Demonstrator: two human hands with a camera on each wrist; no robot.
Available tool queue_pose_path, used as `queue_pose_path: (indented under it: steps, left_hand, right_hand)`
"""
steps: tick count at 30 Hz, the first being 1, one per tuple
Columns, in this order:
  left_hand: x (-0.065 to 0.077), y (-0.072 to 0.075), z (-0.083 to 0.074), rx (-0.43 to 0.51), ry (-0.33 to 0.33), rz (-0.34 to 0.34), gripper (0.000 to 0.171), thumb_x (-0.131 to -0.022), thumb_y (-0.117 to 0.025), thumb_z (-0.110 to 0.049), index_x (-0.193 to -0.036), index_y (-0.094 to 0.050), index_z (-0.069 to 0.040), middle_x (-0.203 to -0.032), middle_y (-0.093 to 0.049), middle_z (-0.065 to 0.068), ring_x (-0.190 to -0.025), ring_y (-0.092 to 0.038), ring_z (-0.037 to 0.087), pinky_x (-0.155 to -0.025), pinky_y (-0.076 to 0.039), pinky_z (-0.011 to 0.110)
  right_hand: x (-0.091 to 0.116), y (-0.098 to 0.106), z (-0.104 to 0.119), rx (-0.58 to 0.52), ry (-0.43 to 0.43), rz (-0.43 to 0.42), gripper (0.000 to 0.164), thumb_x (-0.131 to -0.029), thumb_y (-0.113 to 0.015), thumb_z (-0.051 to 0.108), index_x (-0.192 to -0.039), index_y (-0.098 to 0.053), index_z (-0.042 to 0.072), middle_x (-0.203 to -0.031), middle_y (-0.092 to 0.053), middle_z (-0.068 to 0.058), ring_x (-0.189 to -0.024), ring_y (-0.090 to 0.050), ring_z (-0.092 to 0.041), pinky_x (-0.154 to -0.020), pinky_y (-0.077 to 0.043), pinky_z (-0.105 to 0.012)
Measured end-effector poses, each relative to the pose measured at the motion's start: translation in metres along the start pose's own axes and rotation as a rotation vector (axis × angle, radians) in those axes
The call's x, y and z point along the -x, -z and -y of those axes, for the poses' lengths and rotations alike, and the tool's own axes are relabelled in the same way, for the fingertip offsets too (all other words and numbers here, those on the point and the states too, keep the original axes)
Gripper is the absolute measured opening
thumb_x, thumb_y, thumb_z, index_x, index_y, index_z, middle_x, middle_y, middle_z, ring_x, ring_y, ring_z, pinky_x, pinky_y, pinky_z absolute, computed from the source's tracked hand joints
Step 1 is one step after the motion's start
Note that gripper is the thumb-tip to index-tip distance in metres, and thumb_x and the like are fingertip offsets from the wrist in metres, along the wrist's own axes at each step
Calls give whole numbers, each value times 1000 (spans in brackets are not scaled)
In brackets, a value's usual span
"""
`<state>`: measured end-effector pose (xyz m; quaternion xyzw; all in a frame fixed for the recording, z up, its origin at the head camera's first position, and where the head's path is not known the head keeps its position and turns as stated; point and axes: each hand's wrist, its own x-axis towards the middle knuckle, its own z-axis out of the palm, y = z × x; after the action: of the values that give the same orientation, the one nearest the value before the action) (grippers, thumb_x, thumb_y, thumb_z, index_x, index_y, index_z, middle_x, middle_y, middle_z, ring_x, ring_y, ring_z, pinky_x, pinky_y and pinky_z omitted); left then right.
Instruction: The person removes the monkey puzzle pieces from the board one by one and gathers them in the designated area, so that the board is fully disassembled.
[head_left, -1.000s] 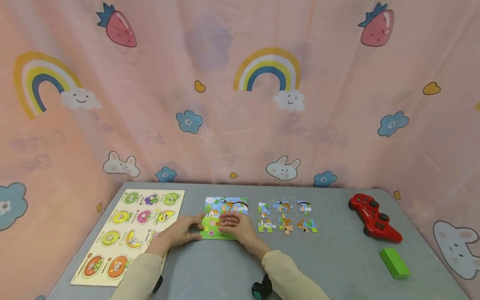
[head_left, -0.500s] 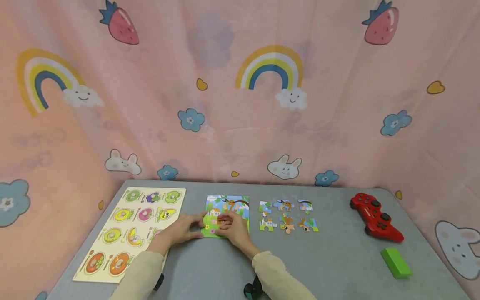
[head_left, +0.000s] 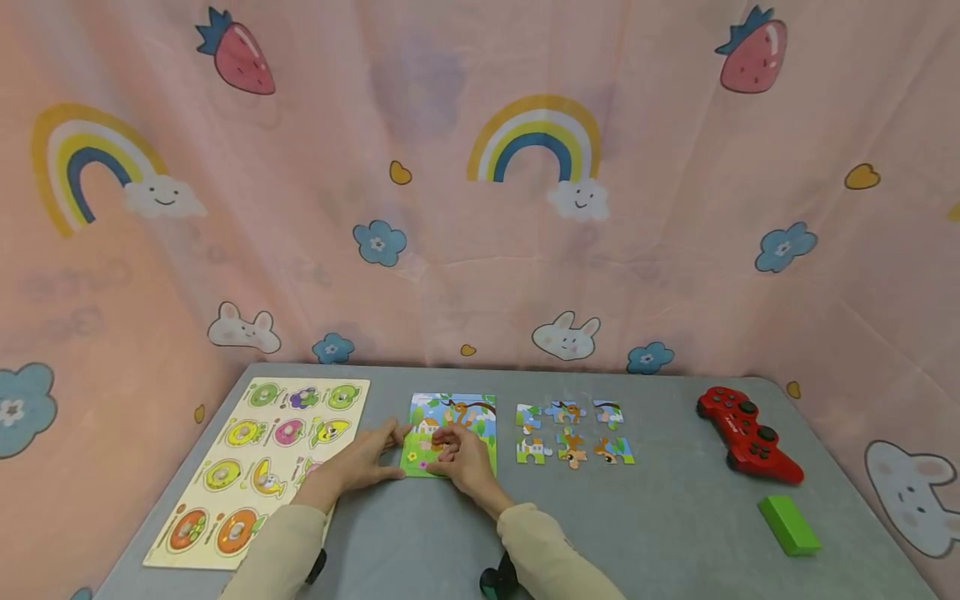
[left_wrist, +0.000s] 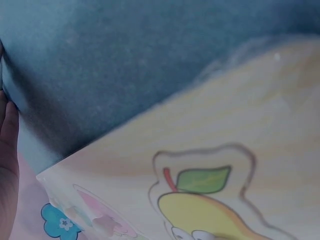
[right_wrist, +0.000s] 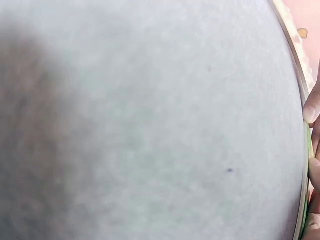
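A small jigsaw puzzle [head_left: 480, 403] with a bright cartoon scene of a house and a branch lies at the middle of the grey table. My left hand [head_left: 362, 460] rests at its left side, thumb and fingertips spread along the edge. Over the lower middle of the puzzle is my right hand [head_left: 467, 462], its fingers curled in and thumb low near the front edge. I cannot tell whether a piece is pinched under those fingers. Several loose puzzle pieces [head_left: 572, 450] lie in two rows to the right. In the right wrist view, fingertips [right_wrist: 311, 114] touch the puzzle's rim.
A cream board [head_left: 247, 454] with fruit and vegetable pictures lies on the left, partly under my left forearm. At the right are a red game controller [head_left: 750, 435] and a green block [head_left: 790, 525]. A pink patterned curtain [head_left: 480, 275] hangs behind the table.
My right hand has shifted slightly left and toward the front of the puzzle, and its straighter fingers have curled in. My left hand stays at the left edge.
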<state>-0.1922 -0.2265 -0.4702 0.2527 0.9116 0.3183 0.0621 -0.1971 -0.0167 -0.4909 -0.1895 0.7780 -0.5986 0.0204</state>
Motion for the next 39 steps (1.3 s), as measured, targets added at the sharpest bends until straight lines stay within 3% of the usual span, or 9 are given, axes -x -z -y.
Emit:
queue_pose_path:
  steps: [6, 12, 18, 23, 32, 39]
  left_hand:
    - [0, 1, -2, -2, -11, -1, 33, -83, -74, -11, -98, -45, -4, -136, -47, 26, -124, -49, 36, -97, -39, 49]
    - [1, 2, -2, -1, -10, 10, 32, -84, -73, -12, -98, -45, -5, -137, -46, 27, -124, -49, 37, -96, -39, 49]
    - [1, 2, -3, 13, -17, 20, 32, -84, -72, -12, -97, -45, -4, -137, -46, 27, -124, -49, 37, -96, -40, 49]
    - [0, 2, -1, 5, -32, 12, 32, -84, -73, -12, -96, -44, -4, -136, -47, 27, -123, -50, 37, -95, -40, 49]
    - [2, 0, 0, -9, -98, -22, 34, -84, -74, -17, -95, -43, -6, -132, -50, 29, -119, -52, 40, -92, -43, 48]
    - [0, 0, 1, 1, -27, 6, 32, -83, -74, -10, -96, -45, -5, -136, -48, 25, -124, -49, 37, -95, -41, 49]
  right_hand:
    - [1, -1, -1, 42, 11, -11, 37, -68, -80, -9, -100, -63, -8, -94, -68, -20, -66, -61, -13, -60, -49, -20]
    - [1, -5, -2, -40, -44, -59, 38, -66, -79, -13, -100, -63, -7, -94, -67, -18, -64, -55, -8, -57, -46, -17]
    - [3, -9, -2, -127, -43, -85, 42, -64, -78, -17, -102, -62, -9, -92, -65, -19, -75, -59, -20, -63, -50, -20]
    - [4, -10, -3, -77, -9, -68, 40, -67, -79, -15, -104, -63, -8, -98, -65, -18, -89, -63, -30, -78, -53, -32]
    - [3, -7, -6, -80, -20, -42, 31, -72, -78, -9, -101, -67, -10, -100, -69, -22, -88, -68, -32, -75, -54, -28]
    - [3, 3, -4, -157, -72, 17, 35, -73, -77, -9, -105, -65, -13, -104, -67, -27, -95, -67, -36, -77, -53, -30]
